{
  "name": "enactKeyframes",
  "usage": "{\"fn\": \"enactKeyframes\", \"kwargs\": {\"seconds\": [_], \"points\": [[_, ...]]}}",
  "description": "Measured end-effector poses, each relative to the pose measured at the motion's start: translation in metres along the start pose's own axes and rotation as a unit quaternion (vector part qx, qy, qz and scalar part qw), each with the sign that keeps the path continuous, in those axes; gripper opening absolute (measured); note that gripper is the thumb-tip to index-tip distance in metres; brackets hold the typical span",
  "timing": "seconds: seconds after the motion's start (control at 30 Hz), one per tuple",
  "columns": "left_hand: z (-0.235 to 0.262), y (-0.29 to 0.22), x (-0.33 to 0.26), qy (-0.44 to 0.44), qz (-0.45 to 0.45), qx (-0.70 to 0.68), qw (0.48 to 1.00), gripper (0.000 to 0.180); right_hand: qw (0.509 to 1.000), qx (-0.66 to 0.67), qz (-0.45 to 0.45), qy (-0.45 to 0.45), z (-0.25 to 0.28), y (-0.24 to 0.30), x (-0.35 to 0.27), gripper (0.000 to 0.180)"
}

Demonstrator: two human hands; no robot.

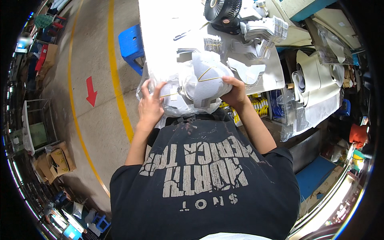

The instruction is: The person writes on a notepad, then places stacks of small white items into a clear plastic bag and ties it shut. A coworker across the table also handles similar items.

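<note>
My right hand (236, 93) is closed on the right edge of a thick bundle of white cut-out pieces (210, 78), tilted above the table's near edge. A yellow rubber band crosses the bundle's face. To the left, my left hand (150, 106) has its fingers apart beside another white banded stack (173, 96); whether the fingertips press on it is hard to see. Under both bundles lies a clear plastic bag (184, 110), crumpled along the table edge.
More banded stacks of white pieces (266, 30) and a black fan (222, 15) stand on the white table (160, 36). A blue stool (132, 44) is at its left. Rolled white sheets (316, 80) hang at the right. Yellow packages (258, 106) sit below the tabletop.
</note>
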State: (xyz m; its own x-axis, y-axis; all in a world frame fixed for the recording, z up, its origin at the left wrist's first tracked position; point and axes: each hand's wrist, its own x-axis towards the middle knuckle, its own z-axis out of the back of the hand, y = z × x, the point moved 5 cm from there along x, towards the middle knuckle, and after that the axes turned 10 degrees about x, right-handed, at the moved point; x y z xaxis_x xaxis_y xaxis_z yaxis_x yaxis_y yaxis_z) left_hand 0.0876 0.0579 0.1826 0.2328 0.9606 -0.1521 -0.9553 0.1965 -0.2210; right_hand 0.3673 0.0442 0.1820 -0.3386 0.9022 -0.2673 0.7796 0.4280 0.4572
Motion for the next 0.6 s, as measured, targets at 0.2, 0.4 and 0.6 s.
{"fn": "enactKeyframes", "kwargs": {"seconds": [0.2, 0.4, 0.6], "points": [[-0.014, -0.027, 0.002, -0.026, -0.172, 0.131, 0.976, 0.078, 0.996, 0.075, -0.046, -0.033, 0.015, -0.035, 0.016, 0.061], [0.001, -0.024, 0.006, 0.022, -0.093, 0.118, 0.988, 0.043, 0.992, -0.017, 0.002, -0.124, 0.037, -0.023, 0.011, 0.053], [-0.011, -0.011, 0.005, -0.032, 0.053, -0.020, 0.998, 0.069, 0.979, -0.102, 0.098, -0.145, 0.026, 0.007, -0.010, 0.044]]}}
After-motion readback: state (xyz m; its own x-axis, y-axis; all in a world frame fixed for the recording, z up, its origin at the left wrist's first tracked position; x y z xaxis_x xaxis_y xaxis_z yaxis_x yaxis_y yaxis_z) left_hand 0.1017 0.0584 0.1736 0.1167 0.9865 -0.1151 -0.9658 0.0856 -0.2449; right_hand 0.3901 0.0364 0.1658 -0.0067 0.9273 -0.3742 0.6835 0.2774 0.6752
